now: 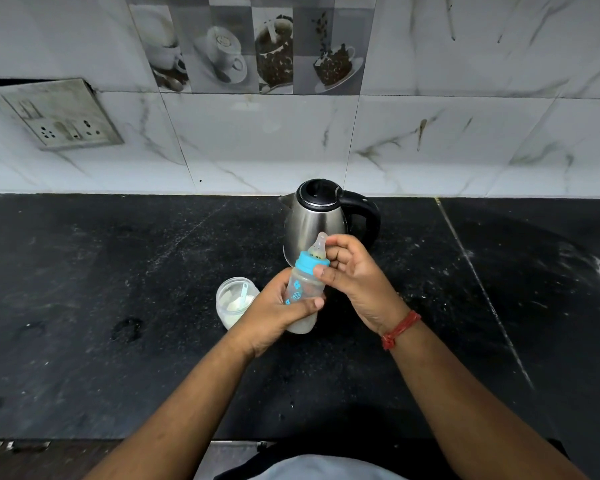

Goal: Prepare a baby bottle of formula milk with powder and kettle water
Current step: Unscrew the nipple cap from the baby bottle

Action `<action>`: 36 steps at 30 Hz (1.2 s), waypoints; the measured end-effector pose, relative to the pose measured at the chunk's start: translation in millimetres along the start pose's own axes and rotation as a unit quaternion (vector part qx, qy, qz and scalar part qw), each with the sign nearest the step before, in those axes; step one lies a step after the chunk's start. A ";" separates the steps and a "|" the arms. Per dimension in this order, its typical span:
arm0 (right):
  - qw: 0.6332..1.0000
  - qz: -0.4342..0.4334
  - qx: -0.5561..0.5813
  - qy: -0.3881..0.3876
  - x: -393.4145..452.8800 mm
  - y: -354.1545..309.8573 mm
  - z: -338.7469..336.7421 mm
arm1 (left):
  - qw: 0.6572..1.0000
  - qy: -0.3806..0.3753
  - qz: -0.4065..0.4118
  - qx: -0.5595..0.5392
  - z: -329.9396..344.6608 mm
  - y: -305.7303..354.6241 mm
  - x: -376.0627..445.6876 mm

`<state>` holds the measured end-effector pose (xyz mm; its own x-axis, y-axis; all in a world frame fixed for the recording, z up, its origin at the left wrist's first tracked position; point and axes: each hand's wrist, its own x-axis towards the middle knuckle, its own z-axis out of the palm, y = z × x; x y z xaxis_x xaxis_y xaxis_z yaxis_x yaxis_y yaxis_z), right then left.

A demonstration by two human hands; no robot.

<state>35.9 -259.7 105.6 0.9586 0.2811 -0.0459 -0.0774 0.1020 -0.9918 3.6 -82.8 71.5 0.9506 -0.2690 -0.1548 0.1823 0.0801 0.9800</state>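
A clear baby bottle [303, 287] with blue printed marks, a blue screw ring and a pale teat is held above the black counter [118, 306]. My left hand [278, 315] grips the bottle's body from the left. My right hand [352, 275] holds the blue ring, thumb on its front and fingers curled behind the teat. Whitish liquid shows at the bottle's bottom. A steel kettle [312, 220] with a black lid and handle stands just behind the bottle. An open powder jar [234, 301] with a small scoop inside sits left of my left hand.
The tiled wall [430, 143] rises behind the counter, with a socket plate [54, 114] at the far left. A seam line crosses the counter on the right. The counter's front edge lies close to my body.
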 end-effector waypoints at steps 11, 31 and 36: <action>1.000 0.005 0.016 -0.014 -1.6 4.1 1.4 | 1.000 0.002 -0.005 0.019 -0.6 -2.0 0.6; 0.999 0.000 0.040 0.006 -2.8 1.7 4.7 | 0.999 0.006 -0.008 0.044 2.0 -1.0 -2.7; 0.994 -0.013 0.099 0.043 -3.3 1.7 -0.4 | 0.999 0.017 0.004 0.051 3.3 -2.4 -3.6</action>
<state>32.7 -260.8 104.0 0.9803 0.1936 -0.0395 -0.0967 0.2956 -0.9504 -1.0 -85.3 70.2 0.9602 -0.2356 -0.1501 0.1504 -0.0169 0.9885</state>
